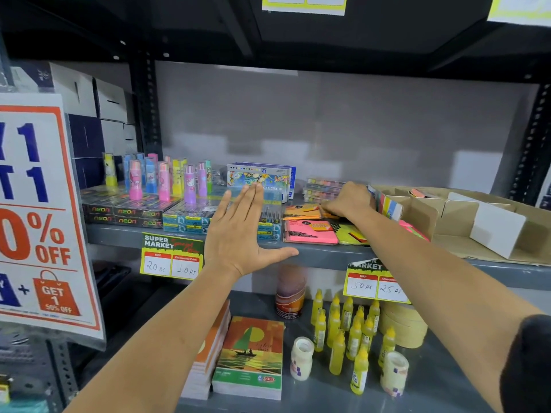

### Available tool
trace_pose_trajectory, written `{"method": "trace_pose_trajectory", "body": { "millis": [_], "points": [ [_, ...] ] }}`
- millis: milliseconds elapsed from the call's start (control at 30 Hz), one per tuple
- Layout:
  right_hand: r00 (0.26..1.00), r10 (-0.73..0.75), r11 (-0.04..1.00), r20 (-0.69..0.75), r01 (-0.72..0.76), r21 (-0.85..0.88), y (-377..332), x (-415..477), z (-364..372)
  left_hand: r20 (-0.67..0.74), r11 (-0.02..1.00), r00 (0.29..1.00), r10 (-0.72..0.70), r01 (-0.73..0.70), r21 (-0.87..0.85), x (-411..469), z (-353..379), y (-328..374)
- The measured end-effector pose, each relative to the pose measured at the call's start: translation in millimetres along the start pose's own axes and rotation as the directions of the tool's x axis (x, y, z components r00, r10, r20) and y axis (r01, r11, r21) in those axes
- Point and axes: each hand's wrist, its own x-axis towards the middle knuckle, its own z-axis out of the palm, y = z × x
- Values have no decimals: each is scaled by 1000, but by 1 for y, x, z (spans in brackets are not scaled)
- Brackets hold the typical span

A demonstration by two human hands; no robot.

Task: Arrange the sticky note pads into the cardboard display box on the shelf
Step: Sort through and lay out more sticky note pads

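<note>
The sticky note pads [311, 231] lie at the front of the shelf [328, 254]. The cardboard display box [465, 222] sits just to their right. One pad [417, 192] may be inside it. The pastel box [259, 177] stands behind, to the left. Glue bottles [346, 329] stand on the shelf below.

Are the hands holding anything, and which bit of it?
The left hand is open and flat, holding nothing. The right hand rests on the orange sticky note pads, fingers at their right end; whether it actually grips them cannot be told.
</note>
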Motion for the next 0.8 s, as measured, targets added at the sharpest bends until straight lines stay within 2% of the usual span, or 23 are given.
{"method": "trace_pose_trajectory", "body": {
  "millis": [267,500,800],
  "points": [
    [988,-43,996,-151,54,72,-3,-34,-37,8,1000,1000,-2,2,7,0,-1,0],
    [956,-132,990,-261,116,-76,9,-102,-52,29,1000,1000,-5,4,12,0,-1,0],
    [955,-186,973,-229,145,-182,14,-128,-41,30,1000,1000,-3,3,-9,-1,-2,1]
  ]
}}
